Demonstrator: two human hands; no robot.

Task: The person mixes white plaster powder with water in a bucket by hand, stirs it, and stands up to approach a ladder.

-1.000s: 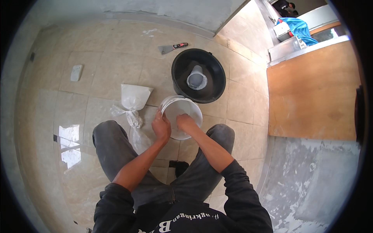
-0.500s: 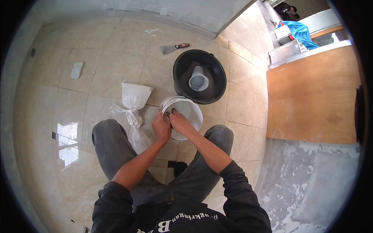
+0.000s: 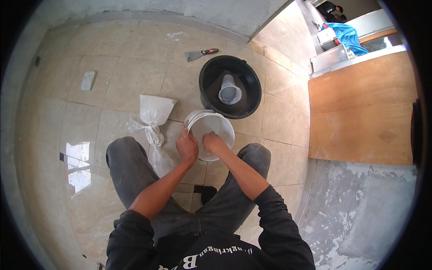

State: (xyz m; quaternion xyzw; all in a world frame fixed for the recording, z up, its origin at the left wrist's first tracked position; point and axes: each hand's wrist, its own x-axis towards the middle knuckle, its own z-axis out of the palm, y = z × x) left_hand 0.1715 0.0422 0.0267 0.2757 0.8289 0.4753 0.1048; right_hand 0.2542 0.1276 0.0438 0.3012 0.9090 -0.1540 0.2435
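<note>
Dark workwear in close-up: a person in a black long-sleeved top and charcoal-grey trousers.

White lettering of mixed sizes curves across the top's front, while the left sleeve and right sleeve bunch in creases around the elbows, above bare forearms. The trousers look paler and scuffed over the rounded knees, with a short seam at the front. The left hand and right hand are ungloved.

Left hand holding a white bucket, right hand inside, its grip unclear, black tub just beyond
</note>
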